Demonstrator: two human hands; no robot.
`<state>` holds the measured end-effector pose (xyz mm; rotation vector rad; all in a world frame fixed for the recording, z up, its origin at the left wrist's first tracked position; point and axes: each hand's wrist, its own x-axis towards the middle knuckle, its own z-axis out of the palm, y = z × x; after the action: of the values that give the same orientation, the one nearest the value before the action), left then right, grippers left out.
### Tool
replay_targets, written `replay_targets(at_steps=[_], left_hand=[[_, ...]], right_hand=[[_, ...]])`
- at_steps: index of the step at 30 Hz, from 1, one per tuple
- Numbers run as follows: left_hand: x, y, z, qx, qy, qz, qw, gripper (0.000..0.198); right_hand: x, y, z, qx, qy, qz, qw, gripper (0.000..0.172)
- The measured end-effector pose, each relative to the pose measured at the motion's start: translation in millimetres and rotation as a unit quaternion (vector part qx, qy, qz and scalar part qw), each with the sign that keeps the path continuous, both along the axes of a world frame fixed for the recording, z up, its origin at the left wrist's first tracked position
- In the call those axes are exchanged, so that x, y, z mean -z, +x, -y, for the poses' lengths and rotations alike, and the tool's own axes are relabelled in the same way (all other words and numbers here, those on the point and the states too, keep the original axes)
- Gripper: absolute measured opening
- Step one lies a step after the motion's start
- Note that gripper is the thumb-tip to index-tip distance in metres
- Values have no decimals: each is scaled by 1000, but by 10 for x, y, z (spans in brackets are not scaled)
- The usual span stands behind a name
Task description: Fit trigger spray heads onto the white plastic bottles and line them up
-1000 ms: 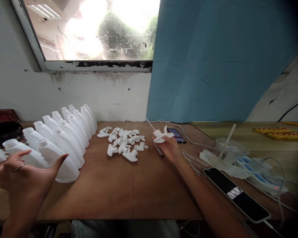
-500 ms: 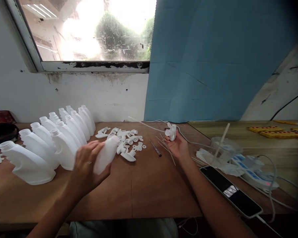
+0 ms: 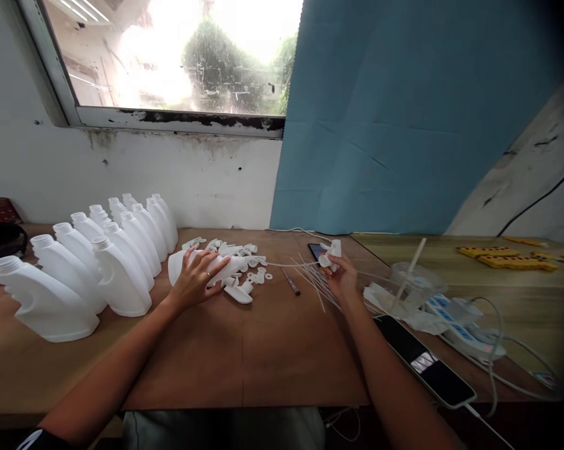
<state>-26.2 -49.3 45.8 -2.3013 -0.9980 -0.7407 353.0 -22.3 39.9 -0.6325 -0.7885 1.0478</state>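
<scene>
My left hand (image 3: 194,282) grips a white plastic bottle (image 3: 222,270), which lies on its side in the air with its neck facing right. In my right hand (image 3: 342,280) is a white spray trigger head (image 3: 333,251). Its thin dip tube (image 3: 291,265) stretches left to the bottle's neck; whether the tip is inside the opening I cannot tell. Behind and below the bottle are loose white trigger parts (image 3: 239,294) and small white rings (image 3: 259,275). Several loose thin tubes (image 3: 316,284) lie beside my right hand.
Rows of open white bottles (image 3: 122,281) stand at the left. A pen (image 3: 291,282) lies mid-table. On the right are a phone (image 3: 427,362) with a cable, a power strip (image 3: 464,328), a clear plastic container (image 3: 416,281) and yellow pieces (image 3: 516,262). Another phone (image 3: 316,251) lies behind my right hand.
The bottle has swung from upright-leaning to nearly level, its neck now facing right. The trigger head has turned so its tube points level at the bottle's neck.
</scene>
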Motion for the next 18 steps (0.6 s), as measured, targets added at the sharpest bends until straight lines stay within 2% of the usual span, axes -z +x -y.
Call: replay_targets(at_steps=[4, 10, 14, 18], left_hand=[[45, -49, -13, -9, -2, 12, 1000, 54], [79, -78, -43, -11, -8, 22, 1000, 55], [85, -37, -13, 8, -20, 10, 1000, 58], [89, 74, 62, 35, -37, -11, 999, 62]], right_hand=[[30, -40, -1, 1, 0, 39, 999, 15], [25, -12, 10, 4, 6, 46, 999, 16], [13, -147, 54, -41, 2, 77, 996, 23], [53, -504, 155, -123, -34, 128, 984, 40]])
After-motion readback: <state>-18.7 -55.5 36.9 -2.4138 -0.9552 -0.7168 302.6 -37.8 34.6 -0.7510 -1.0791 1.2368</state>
